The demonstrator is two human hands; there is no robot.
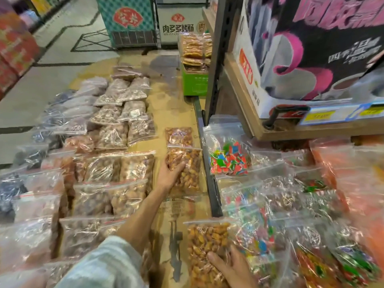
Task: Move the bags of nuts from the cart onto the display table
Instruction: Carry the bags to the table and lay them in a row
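Head view, landmark = dark metal rail running between display table and cart load.

Far left of rail: rows of clear zip bags of brown and dark nuts lying flat on the cardboard-covered table, long axes mostly running away from camera, zip ends toward camera.

Just left of rail: nut bag, orange-brown glazed nuts, clear plastic, zip strip at far end. Long axis runs away from camera, parallel to rail, lying flat on the cardboard. A second same-type bag lies just beyond it, partly overlapped, same heading.

Left hand: arm reaches forward from a grey sleeve, forearm bare, palm down on the bag's near-left part. Fingers curled round its left edge, gripping it.

Near end of rail, slightly right: another nut bag, same orange-brown nuts, zip end up and away from camera, long axis roughly parallel to rail, tilted up off the pile.

Right hand: low in frame, thumb across the bag's front, fingers behind/under it; holding its lower part.

Right of rail: cart pile of clear bags with multicoloured wrapped candy, overlapping loosely. Above them a wooden shelf with a printed carton.
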